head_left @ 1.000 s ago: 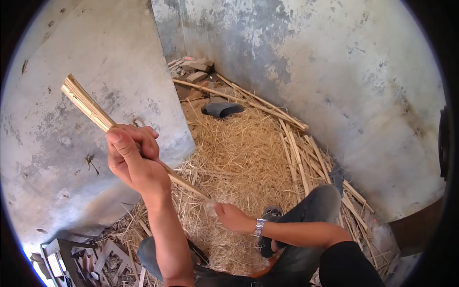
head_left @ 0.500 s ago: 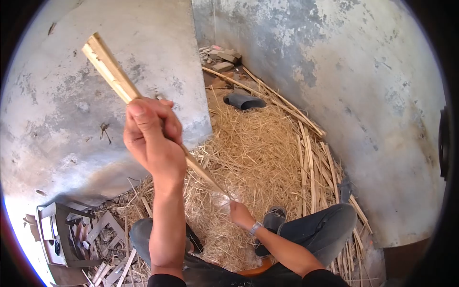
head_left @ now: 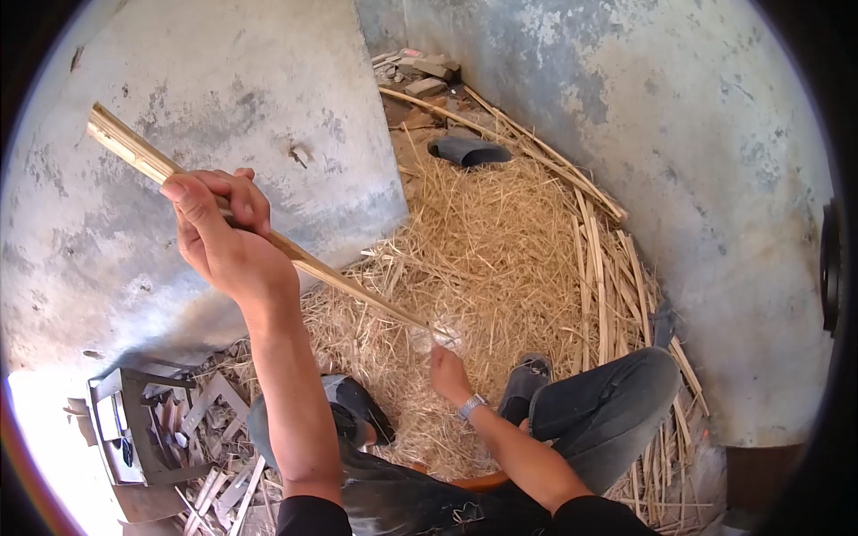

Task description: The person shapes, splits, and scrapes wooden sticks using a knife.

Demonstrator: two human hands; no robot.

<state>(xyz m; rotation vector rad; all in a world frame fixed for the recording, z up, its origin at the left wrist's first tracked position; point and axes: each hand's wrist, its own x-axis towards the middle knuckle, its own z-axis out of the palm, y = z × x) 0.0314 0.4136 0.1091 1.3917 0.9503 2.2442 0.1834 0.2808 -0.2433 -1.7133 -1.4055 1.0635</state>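
Note:
A long pale split-bamboo strip (head_left: 353, 288) slants from the upper left down to the middle of the view. My left hand (head_left: 219, 219), raised high, is wrapped around it near its thick upper end. Lower down, my right hand (head_left: 450, 373) is closed just below the strip's far tip, a watch on its wrist. Whatever it grips is too small and blurred to name; a thin dark sliver shows above the fingers. Beneath both hands lies a thick heap of straw-like shavings (head_left: 500, 241).
Long bamboo strips (head_left: 597, 295) lie along the curved wall at right. A dark tube-like piece (head_left: 469, 151) rests on the shavings, with bricks (head_left: 429, 76) behind. At lower left stands a small dark wooden frame (head_left: 143, 429) beside wood scraps. My bent legs flank the heap.
My left hand has swung left and slightly down with the strip, which now lies at a flatter slant. The right hand stays close to the strip's tip. The camera view has shifted slightly.

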